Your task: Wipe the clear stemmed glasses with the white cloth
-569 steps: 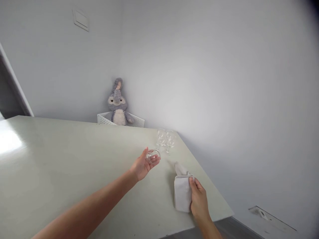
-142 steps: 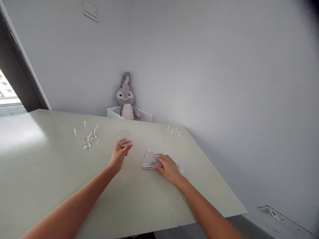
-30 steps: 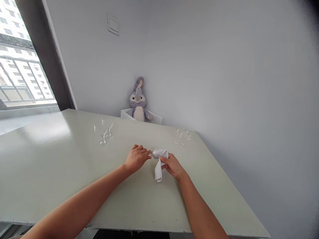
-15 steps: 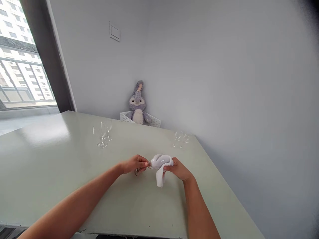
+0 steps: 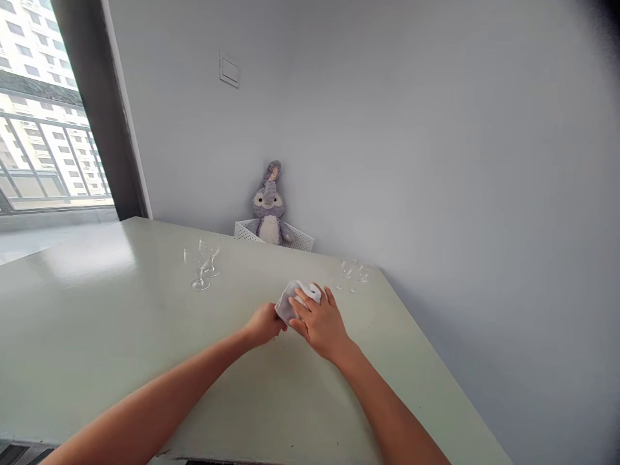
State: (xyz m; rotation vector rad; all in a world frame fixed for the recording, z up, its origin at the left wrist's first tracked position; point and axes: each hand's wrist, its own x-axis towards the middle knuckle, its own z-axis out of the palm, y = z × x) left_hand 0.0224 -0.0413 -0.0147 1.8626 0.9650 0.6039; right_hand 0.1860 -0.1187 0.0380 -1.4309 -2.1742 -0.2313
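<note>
My left hand [image 5: 266, 324] is closed around the stem of a wine glass, which the fingers and the cloth now hide almost entirely. A white cloth [image 5: 285, 307] covers the bowl end of that glass. Over the cloth lies my right hand [image 5: 322, 321], its fingers bent and somewhat apart, pressing the fabric against the bowl. Both hands are just above the pale table [image 5: 290, 394], close together. Beyond my left hand, clear wine glasses [image 5: 200, 284] stand upright on the table. More small stemmed glasses [image 5: 345, 271] are past my right hand.
A grey-purple plush toy [image 5: 269, 206] sits in a white perforated basket [image 5: 303, 240] at the table's far corner. Grey walls [image 5: 411, 161] meet behind it, with a light switch [image 5: 229, 70] on the left one. A window [image 5: 43, 142] is at far left.
My right hand has moved left and up, from beside the bowl to on top of it, drawing the cloth over the glass. The left hand keeps its grip, turned slightly.
</note>
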